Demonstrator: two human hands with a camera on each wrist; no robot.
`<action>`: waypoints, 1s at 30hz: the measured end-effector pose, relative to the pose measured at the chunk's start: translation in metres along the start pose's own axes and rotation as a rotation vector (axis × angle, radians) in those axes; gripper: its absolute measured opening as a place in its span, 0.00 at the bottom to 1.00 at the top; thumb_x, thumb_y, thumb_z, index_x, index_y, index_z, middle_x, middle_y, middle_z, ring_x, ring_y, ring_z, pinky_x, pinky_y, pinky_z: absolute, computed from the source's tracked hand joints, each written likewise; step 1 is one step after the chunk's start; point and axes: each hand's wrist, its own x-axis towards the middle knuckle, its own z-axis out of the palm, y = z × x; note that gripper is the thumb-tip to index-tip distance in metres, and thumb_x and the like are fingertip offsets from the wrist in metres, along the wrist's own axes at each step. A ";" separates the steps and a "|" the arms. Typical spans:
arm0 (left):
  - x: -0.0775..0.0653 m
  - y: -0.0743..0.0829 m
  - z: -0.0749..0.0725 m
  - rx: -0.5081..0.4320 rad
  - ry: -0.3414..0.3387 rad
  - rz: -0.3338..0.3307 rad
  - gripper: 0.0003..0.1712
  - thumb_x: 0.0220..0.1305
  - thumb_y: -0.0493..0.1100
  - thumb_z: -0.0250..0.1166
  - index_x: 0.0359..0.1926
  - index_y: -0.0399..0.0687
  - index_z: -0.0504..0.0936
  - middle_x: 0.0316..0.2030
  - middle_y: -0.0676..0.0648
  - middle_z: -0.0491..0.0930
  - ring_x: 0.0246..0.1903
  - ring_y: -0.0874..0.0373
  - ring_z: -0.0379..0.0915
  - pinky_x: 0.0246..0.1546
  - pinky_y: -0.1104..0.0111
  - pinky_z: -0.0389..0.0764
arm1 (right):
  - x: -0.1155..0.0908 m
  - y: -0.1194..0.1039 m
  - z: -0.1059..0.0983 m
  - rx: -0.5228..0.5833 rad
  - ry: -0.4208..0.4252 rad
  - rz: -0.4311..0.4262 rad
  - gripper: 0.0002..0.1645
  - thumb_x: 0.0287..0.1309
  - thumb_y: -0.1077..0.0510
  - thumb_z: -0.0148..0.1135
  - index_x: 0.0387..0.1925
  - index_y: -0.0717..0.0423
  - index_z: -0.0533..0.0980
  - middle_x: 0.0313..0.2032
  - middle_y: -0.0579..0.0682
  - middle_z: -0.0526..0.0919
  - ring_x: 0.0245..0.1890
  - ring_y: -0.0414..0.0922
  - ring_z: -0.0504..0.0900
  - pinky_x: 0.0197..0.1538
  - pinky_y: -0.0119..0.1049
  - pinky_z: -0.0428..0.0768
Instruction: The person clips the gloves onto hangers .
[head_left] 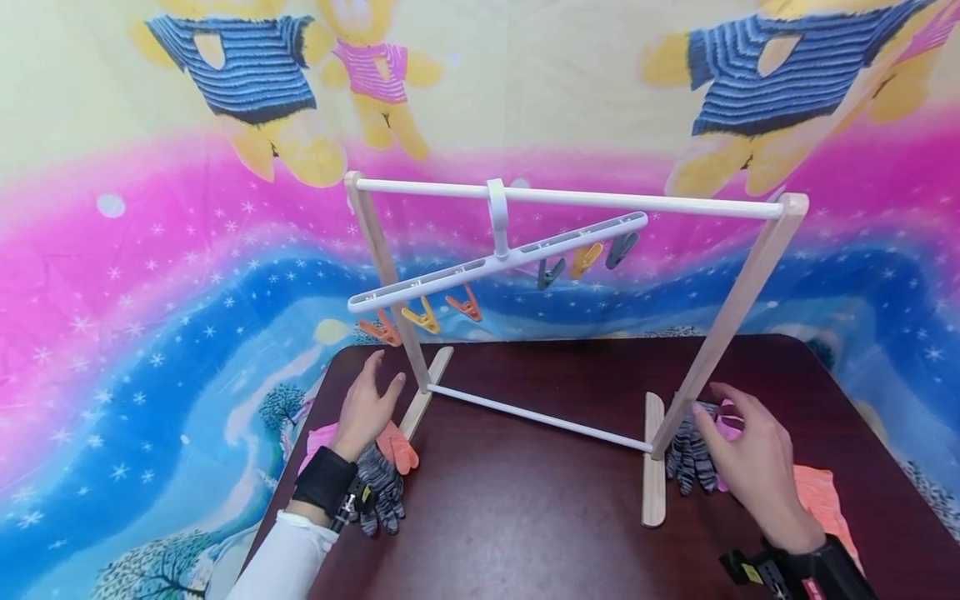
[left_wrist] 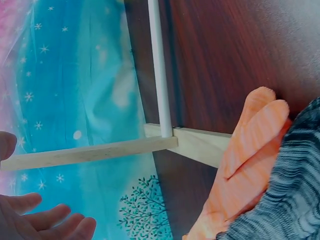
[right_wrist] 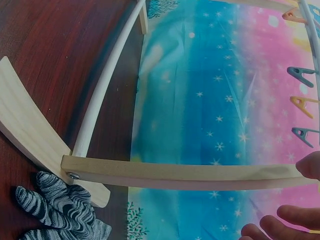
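A wooden rack (head_left: 735, 312) with white rods stands on the table. From its top rod hangs a white clip hanger (head_left: 435, 287), tilted with its left end lower, carrying orange, yellow and grey clothespins (head_left: 465, 306). My left hand (head_left: 365, 412), fingers apart and holding nothing, is beside the left post, above a striped black-and-grey glove (head_left: 384, 483) and an orange glove (left_wrist: 255, 155). By the right post my right hand (head_left: 757, 454) has its fingers loosely bent around air; whether the thumb touches the post I cannot tell. Another black-and-grey glove (right_wrist: 65, 205) lies below it.
The dark wood table (head_left: 510, 517) has rounded back corners. Pink fabric (head_left: 321, 437) lies at the left, and an orange knitted piece (head_left: 821, 492) sits partly behind my right hand. A printed cloth (head_left: 225, 250) with bears and snowflakes hangs behind the table.
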 end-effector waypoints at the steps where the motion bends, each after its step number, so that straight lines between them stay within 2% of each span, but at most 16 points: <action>1: 0.001 0.001 0.000 0.002 0.002 -0.001 0.40 0.75 0.57 0.55 0.79 0.47 0.52 0.74 0.34 0.62 0.73 0.37 0.61 0.69 0.42 0.66 | 0.000 0.000 0.000 0.004 -0.005 0.001 0.26 0.64 0.50 0.66 0.58 0.60 0.78 0.48 0.62 0.84 0.43 0.54 0.81 0.38 0.31 0.68; 6: 0.009 0.004 -0.001 -0.006 0.010 0.000 0.42 0.75 0.58 0.54 0.79 0.48 0.50 0.75 0.35 0.61 0.73 0.37 0.61 0.68 0.41 0.66 | 0.001 0.001 0.001 0.010 -0.023 0.002 0.27 0.64 0.51 0.66 0.59 0.60 0.77 0.48 0.63 0.83 0.45 0.59 0.82 0.35 0.28 0.68; 9: 0.013 0.006 -0.002 -0.023 0.012 0.000 0.42 0.75 0.58 0.54 0.80 0.49 0.48 0.76 0.35 0.59 0.73 0.38 0.60 0.68 0.41 0.66 | 0.002 0.001 0.002 0.012 -0.030 0.005 0.28 0.63 0.51 0.67 0.60 0.61 0.76 0.50 0.65 0.82 0.46 0.61 0.82 0.37 0.37 0.72; 13: 0.020 0.010 -0.003 -0.056 0.019 0.011 0.41 0.76 0.57 0.54 0.80 0.53 0.48 0.76 0.36 0.58 0.74 0.39 0.60 0.68 0.42 0.66 | 0.003 0.001 0.004 0.023 -0.045 0.000 0.30 0.64 0.51 0.67 0.61 0.62 0.75 0.54 0.68 0.81 0.48 0.65 0.81 0.40 0.55 0.74; 14: 0.022 0.011 -0.004 -0.061 0.020 0.016 0.40 0.76 0.57 0.54 0.80 0.53 0.49 0.76 0.36 0.59 0.74 0.39 0.60 0.68 0.42 0.66 | 0.003 0.001 0.005 0.022 -0.048 -0.002 0.30 0.64 0.51 0.67 0.62 0.63 0.75 0.55 0.69 0.81 0.48 0.65 0.81 0.40 0.56 0.74; 16: 0.025 0.012 -0.005 -0.070 0.021 0.024 0.39 0.76 0.57 0.53 0.79 0.54 0.50 0.75 0.36 0.61 0.73 0.39 0.61 0.68 0.43 0.67 | 0.004 0.002 0.006 0.023 -0.049 -0.010 0.31 0.63 0.51 0.67 0.62 0.63 0.75 0.55 0.69 0.80 0.46 0.65 0.82 0.38 0.53 0.75; 17: 0.027 0.013 -0.006 -0.068 0.023 0.025 0.38 0.76 0.56 0.53 0.79 0.54 0.50 0.75 0.36 0.61 0.73 0.39 0.61 0.68 0.43 0.67 | 0.004 0.002 0.006 0.019 -0.048 -0.015 0.31 0.63 0.51 0.68 0.62 0.63 0.75 0.55 0.69 0.80 0.42 0.63 0.83 0.37 0.49 0.75; 19: 0.030 0.014 -0.007 -0.064 0.024 0.028 0.39 0.76 0.56 0.54 0.79 0.54 0.49 0.75 0.37 0.60 0.74 0.39 0.59 0.69 0.42 0.65 | 0.004 0.003 0.007 0.016 -0.047 -0.023 0.31 0.62 0.51 0.69 0.62 0.63 0.75 0.54 0.69 0.81 0.33 0.52 0.83 0.33 0.40 0.74; 21: 0.032 0.015 -0.008 -0.053 0.027 0.033 0.40 0.76 0.54 0.54 0.80 0.54 0.46 0.77 0.38 0.59 0.75 0.39 0.58 0.69 0.41 0.64 | 0.005 0.003 0.008 0.017 -0.047 -0.030 0.31 0.62 0.51 0.69 0.62 0.63 0.75 0.53 0.68 0.82 0.24 0.39 0.79 0.28 0.32 0.71; 23: 0.035 0.015 -0.009 -0.040 0.032 0.037 0.41 0.76 0.54 0.54 0.81 0.55 0.45 0.77 0.39 0.58 0.75 0.39 0.57 0.69 0.40 0.64 | 0.006 0.003 0.009 0.020 -0.044 -0.035 0.31 0.62 0.51 0.69 0.61 0.62 0.75 0.51 0.68 0.82 0.19 0.28 0.71 0.26 0.29 0.69; 24: 0.036 0.015 -0.009 -0.037 0.032 0.039 0.42 0.76 0.53 0.55 0.81 0.54 0.44 0.77 0.39 0.58 0.75 0.38 0.57 0.69 0.40 0.63 | 0.006 0.003 0.009 0.022 -0.045 -0.038 0.31 0.62 0.51 0.69 0.61 0.62 0.75 0.51 0.68 0.82 0.19 0.25 0.70 0.25 0.29 0.69; 28: 0.041 0.017 -0.011 -0.047 0.039 0.048 0.40 0.76 0.53 0.55 0.80 0.52 0.48 0.75 0.38 0.61 0.75 0.40 0.59 0.69 0.42 0.64 | 0.008 0.001 0.009 0.036 -0.042 -0.049 0.30 0.63 0.50 0.68 0.61 0.62 0.75 0.48 0.67 0.83 0.14 0.27 0.68 0.22 0.29 0.68; 30: 0.044 0.019 -0.010 -0.060 0.046 0.064 0.39 0.76 0.53 0.55 0.79 0.49 0.50 0.74 0.38 0.63 0.74 0.40 0.61 0.69 0.42 0.65 | 0.009 0.000 0.009 0.040 -0.044 -0.054 0.30 0.63 0.51 0.68 0.62 0.62 0.75 0.43 0.66 0.84 0.11 0.30 0.66 0.19 0.30 0.65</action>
